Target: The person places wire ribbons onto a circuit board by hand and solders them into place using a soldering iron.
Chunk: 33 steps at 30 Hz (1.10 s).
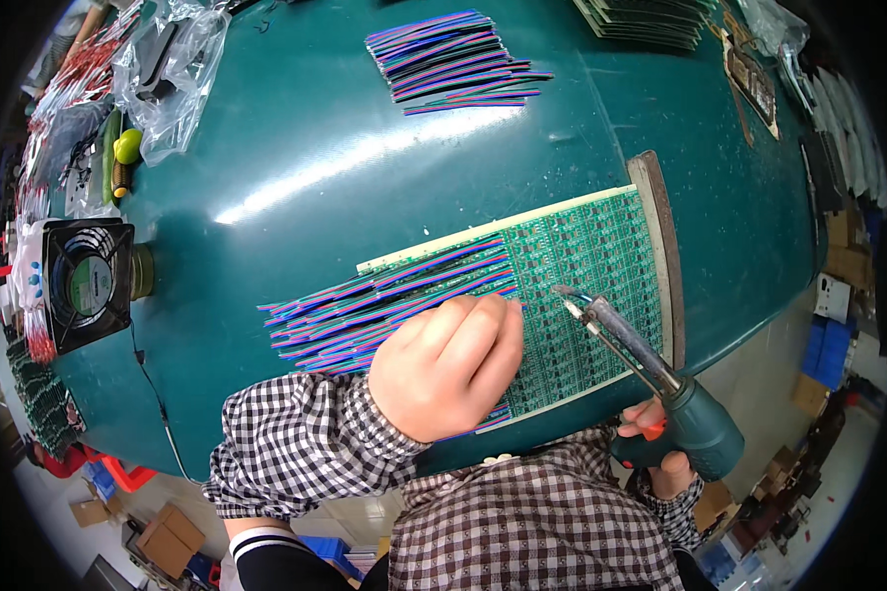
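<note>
A green circuit board panel (591, 256) with pale edge strips lies near the table's front edge. Several flat strips of coloured ribbon wire (394, 286) reach from its left side onto the table. My left hand (448, 369) is closed over these strips, its fingertips pinched at a wire end by the board; the fingers partly hide the pinched strip. My right hand (650, 419) grips the handle of a dark green soldering gun (702, 428) with a feed tube along its barrel. The tip points left, over the middle of the board.
A curved brownish bar (657, 256) borders the board's right end. More ribbon wires (453, 59) lie at the back, with stacked boards (650, 20) to their right. A black fan (87, 284) and clear plastic bag (172, 74) are on the left.
</note>
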### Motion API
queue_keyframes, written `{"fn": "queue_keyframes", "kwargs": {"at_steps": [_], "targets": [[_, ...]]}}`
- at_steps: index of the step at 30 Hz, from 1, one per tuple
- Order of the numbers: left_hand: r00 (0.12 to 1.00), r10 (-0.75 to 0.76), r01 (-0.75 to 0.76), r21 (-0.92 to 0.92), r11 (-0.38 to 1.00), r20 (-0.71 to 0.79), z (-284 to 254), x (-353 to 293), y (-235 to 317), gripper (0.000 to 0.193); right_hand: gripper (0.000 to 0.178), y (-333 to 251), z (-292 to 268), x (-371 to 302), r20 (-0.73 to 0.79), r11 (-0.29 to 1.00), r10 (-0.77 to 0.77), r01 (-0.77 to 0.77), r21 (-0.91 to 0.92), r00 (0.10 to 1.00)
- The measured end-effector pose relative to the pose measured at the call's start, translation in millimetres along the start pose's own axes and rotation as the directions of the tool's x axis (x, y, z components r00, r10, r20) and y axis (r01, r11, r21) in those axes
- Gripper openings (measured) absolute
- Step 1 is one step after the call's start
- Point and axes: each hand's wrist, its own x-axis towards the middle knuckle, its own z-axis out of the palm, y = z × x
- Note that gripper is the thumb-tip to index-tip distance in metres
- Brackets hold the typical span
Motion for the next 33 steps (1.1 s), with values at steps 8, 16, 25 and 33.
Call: {"fn": "queue_keyframes", "kwargs": {"at_steps": [8, 16, 25, 33], "targets": [[0.997, 0.029, -0.036, 0.103, 0.994, 0.076, 5, -1, 1, 0.034, 0.075, 2, -10, 4, 0.075, 0.999, -0.002, 0.006, -0.051, 0.997], [0.996, -0.029, 0.031, -0.025, 0.999, 0.081, -2, 2, -3, 0.032, 0.073, 6, -8, 4, 0.083, 1.000, -0.016, 0.016, 0.005, 0.996], [0.691, -0.677, 0.289, -0.955, -0.065, 0.255, -38, 47, -64, 0.019, 0.083, 22, -21, 22, 0.010, 0.960, -0.200, 0.194, 0.204, 0.980], [0.627, -0.768, 0.545, -0.777, 0.315, 0.128, -6, 26, -90, 0.025, 0.082, 25, -20, 30, -0.009, 0.933, -0.238, 0.232, 0.274, 0.971]]}}
